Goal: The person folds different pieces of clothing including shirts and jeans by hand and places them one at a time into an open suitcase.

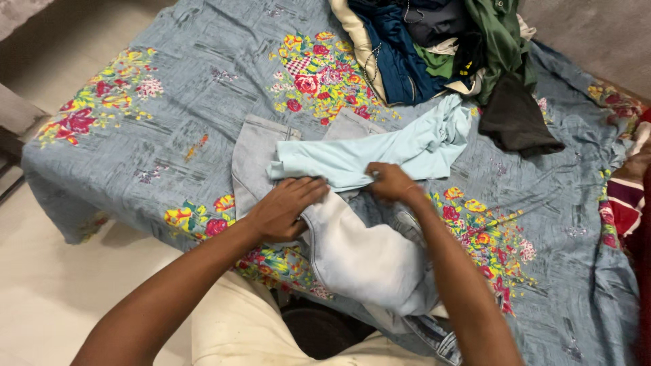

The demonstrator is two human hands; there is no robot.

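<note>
2 bare hands meet near the centre of the frame on a pile of laundry. The left hand lies palm down, fingers together and pressed flat on a pair of pale, faded jeans, with its fingertips at the lower edge of a light blue garment. The right hand sits just beside it to the right, its grip pinched on the lower edge of that same light blue garment; the exact finger positions are hidden by the knuckles.

The light blue garment stretches from centre left up toward the upper right, lying across the jeans. The jeans spread from the middle of the frame down to the lower centre, where they hang over the near edge of the bed toward the person's lap.

Everything rests on a bed covered with a grey-blue bedsheet printed with bright red, yellow and green flower clusters. At the top centre and upper right sits a heap of unfolded clothes in navy, cream and green, with a dark brown piece trailing from its right side. Pale floor shows at lower left.
</note>
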